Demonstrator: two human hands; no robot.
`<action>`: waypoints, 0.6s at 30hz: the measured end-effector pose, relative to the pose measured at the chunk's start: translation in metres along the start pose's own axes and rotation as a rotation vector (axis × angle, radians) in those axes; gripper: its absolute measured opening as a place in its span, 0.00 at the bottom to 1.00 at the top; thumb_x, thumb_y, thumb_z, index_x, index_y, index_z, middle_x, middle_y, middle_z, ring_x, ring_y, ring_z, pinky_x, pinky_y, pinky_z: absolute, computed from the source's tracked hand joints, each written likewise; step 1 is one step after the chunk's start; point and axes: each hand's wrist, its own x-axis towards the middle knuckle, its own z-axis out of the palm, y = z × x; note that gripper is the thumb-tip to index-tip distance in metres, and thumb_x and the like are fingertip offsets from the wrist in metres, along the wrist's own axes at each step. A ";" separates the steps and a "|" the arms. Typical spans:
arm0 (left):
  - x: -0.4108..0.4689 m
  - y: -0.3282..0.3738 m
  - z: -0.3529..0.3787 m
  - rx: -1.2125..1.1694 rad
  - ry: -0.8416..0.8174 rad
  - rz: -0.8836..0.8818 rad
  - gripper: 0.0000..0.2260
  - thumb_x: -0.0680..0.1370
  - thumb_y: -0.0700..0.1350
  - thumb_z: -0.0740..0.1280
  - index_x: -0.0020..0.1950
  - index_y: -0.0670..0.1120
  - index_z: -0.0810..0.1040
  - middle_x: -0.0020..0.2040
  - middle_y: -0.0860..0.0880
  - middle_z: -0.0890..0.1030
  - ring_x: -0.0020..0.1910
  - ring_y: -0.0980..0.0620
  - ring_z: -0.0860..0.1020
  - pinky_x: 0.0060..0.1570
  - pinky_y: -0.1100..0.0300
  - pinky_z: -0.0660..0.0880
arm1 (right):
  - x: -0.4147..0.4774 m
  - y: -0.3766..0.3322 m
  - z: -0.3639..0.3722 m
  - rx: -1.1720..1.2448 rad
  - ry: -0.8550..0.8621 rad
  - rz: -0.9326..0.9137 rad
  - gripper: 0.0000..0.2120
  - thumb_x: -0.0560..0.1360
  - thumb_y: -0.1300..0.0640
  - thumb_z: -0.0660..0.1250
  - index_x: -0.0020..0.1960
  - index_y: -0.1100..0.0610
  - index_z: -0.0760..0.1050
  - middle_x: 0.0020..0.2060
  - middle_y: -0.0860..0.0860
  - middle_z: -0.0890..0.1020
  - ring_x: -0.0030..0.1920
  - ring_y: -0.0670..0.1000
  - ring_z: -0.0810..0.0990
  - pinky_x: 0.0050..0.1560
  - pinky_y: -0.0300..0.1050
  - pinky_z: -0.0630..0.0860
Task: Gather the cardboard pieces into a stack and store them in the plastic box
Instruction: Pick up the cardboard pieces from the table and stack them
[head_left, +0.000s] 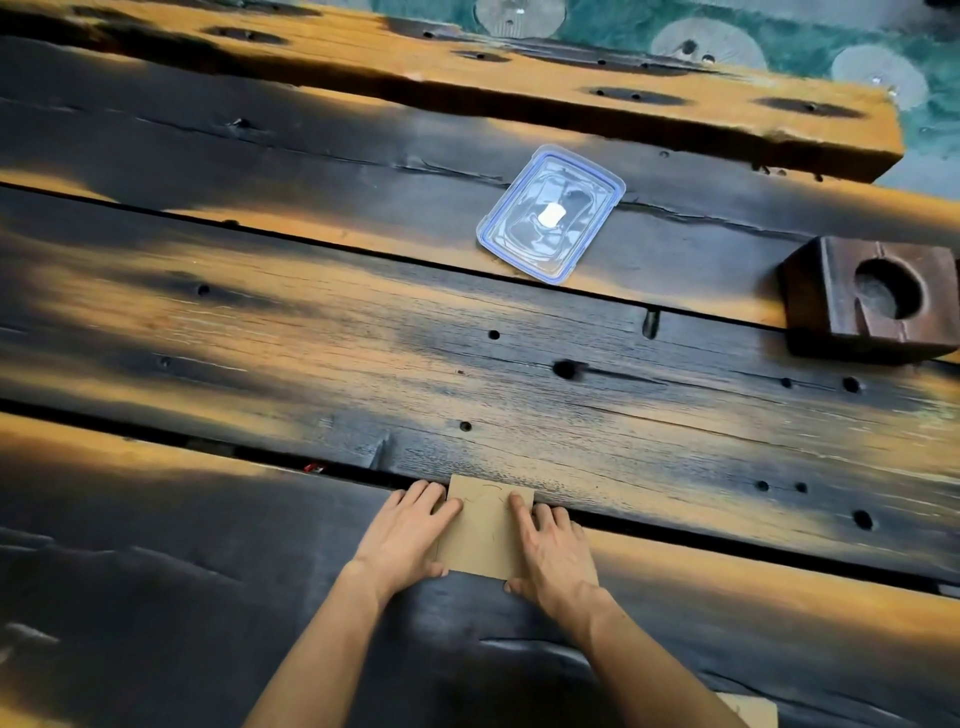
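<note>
Right at the near edge, well behind the cardboard stack (485, 535) and off to its right, there's a corner of another cardboard piece (748, 709) peeking in — looks like one that hasn't been gathered, though I can't see enough of it to be sure. The stack itself lies flat on the dark wooden table (311, 338), straddling the gap between two planks. The left hand (408, 535) rests flat against the stack's left edge, fingers loosely spread with the tips just over the card, thumb at the near corner; the right hand (553, 556) lies flat over its right side, index finger reaching up the top face. Neither is really gripping, more pressing and squaring. My take for this step: squeeze inward from both sides until the edges line up, then pinch the whole thickness before lifting, since loose pieces could slip into that plank gap. Well beyond the stack and a bit right sits the plastic box (551, 214) — lid looks on, so it probably needs opening first. Further right of that, a wooden block (872, 301) with a round hole.
</note>
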 end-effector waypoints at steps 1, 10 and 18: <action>0.000 0.000 0.001 -0.003 0.004 -0.003 0.36 0.70 0.61 0.76 0.73 0.51 0.66 0.72 0.49 0.69 0.72 0.46 0.66 0.69 0.51 0.64 | 0.000 0.000 -0.001 -0.002 -0.001 -0.003 0.57 0.70 0.38 0.76 0.83 0.54 0.42 0.67 0.56 0.70 0.66 0.59 0.68 0.70 0.54 0.67; -0.005 0.005 0.002 -0.015 0.012 -0.029 0.37 0.73 0.60 0.75 0.76 0.50 0.64 0.75 0.49 0.68 0.75 0.46 0.65 0.73 0.51 0.62 | -0.003 0.000 -0.009 0.002 -0.040 -0.030 0.49 0.74 0.43 0.73 0.82 0.54 0.46 0.69 0.57 0.70 0.68 0.60 0.70 0.69 0.54 0.70; -0.016 0.024 -0.003 -0.020 0.056 -0.036 0.36 0.76 0.59 0.72 0.78 0.50 0.62 0.78 0.48 0.65 0.77 0.46 0.63 0.73 0.50 0.63 | -0.022 0.011 -0.017 -0.013 0.000 -0.057 0.45 0.76 0.45 0.72 0.81 0.54 0.49 0.72 0.59 0.66 0.68 0.60 0.72 0.66 0.55 0.75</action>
